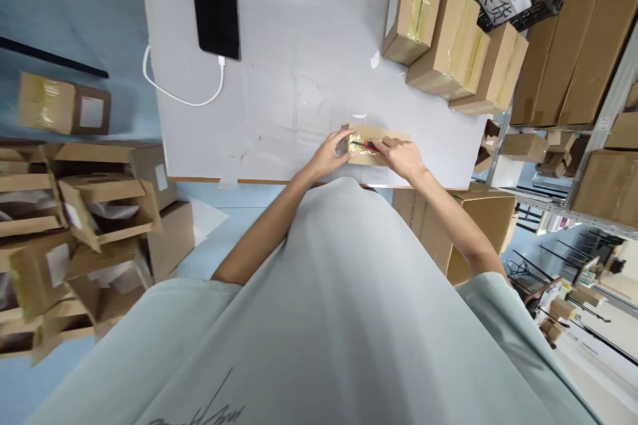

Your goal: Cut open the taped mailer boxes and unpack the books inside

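Note:
A small taped cardboard box (371, 136) lies near the front edge of the white table (279, 99). My left hand (329, 154) grips its left end with curled fingers. My right hand (401, 154) rests on the box's right side and pinches a small red-handled tool (367, 144) laid across the shiny tape on top. My pale green shirt hides the table edge below both hands.
Three sealed cardboard boxes (451, 40) line the table's far right. A black tablet (215, 12) with a white cable (184, 96) lies far left. Open empty cartons (74, 226) pile on the floor at left. Shelving with boxes (578, 66) stands at right.

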{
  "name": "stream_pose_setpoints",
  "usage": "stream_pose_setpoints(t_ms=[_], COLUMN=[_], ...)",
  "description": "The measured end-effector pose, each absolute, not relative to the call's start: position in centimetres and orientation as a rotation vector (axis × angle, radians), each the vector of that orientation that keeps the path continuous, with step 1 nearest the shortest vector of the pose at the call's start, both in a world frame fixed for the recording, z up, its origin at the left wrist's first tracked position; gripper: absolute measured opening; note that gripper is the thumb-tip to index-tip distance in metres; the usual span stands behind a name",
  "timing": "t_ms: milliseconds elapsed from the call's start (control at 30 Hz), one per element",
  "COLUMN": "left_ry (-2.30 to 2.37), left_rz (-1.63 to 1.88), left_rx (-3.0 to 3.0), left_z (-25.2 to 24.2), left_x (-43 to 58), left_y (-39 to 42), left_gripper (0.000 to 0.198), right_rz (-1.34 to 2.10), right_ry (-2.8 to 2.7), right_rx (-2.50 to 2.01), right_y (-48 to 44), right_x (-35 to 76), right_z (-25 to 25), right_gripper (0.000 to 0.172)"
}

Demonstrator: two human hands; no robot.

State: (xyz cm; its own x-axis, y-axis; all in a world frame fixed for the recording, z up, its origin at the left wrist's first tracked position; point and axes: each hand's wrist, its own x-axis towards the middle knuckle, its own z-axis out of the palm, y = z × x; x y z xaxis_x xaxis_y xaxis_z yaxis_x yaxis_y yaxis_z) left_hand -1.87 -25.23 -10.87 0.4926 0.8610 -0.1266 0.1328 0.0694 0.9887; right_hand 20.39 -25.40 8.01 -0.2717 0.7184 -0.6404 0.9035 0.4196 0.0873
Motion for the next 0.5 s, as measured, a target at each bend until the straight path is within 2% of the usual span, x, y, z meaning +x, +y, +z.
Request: stream_pose_setpoints(t_ms=[500], left_ry=[0.895], left_rz=[0.693], left_rx=[1.452], left_z=[-11.7], left_x=[-1.9], left_y=[-25.0], left_gripper=[0.077], right_rz=[-0.345], right_ry=[1.931], right_rx=[1.355], right_y=[-25.7], right_x=[18.2], right_z=[8.9], right_gripper=[0.057])
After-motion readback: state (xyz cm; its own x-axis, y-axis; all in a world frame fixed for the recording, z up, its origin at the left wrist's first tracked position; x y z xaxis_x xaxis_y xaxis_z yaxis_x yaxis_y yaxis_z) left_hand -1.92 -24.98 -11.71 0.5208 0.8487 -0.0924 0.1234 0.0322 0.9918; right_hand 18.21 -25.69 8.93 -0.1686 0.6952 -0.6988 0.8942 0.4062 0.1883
